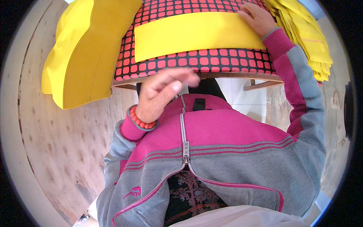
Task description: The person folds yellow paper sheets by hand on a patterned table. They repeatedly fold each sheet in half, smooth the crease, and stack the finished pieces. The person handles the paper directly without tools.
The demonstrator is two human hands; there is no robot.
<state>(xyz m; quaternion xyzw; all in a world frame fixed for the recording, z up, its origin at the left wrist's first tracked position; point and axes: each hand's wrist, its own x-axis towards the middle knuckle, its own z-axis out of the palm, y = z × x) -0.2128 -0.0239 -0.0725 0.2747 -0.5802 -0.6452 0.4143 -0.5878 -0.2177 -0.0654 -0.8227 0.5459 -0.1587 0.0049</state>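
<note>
Lying flat across a black cover with rows of pink-red squares (196, 62), a yellow fabric strip (194, 33) runs from left to right on the raised work surface in front of the person. The right hand (258, 17) rests palm-down on the strip's far right end, fingers spread and flat, gripping nothing. The left hand (166, 90) hangs in the air below the near edge of the patterned cover, fingers loosely curled and blurred, empty, with a bracelet of orange-red beads (140, 120) at the wrist. Just beside the right hand sits a stack of folded yellow cloths (308, 36). A large yellow cushion-like piece (81, 53) lies to the left, partly over the pale plywood table (53, 151).
</note>
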